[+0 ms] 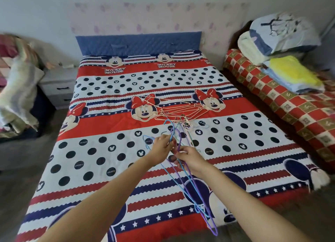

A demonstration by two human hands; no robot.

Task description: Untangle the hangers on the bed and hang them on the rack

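A tangle of thin cream hangers [178,108] lies in the middle of the bed [101,151], which has a red, white and navy cartoon cover. In front of it, both my hands hold up a bunch of purple hangers [197,185] and light blue hangers [167,123] above the cover. My left hand [162,143] pinches the wires near their hooks. My right hand [190,159] grips the same bunch just below, and the hanger bodies hang down toward me. No rack is in view.
A grey nightstand [58,85] stands left of the bed, with heaped bedding [16,82] further left. On the right is a second bed with a red checked cover [282,104], stacked with folded blankets [282,51]. A blue headboard [137,44] is against the wall.
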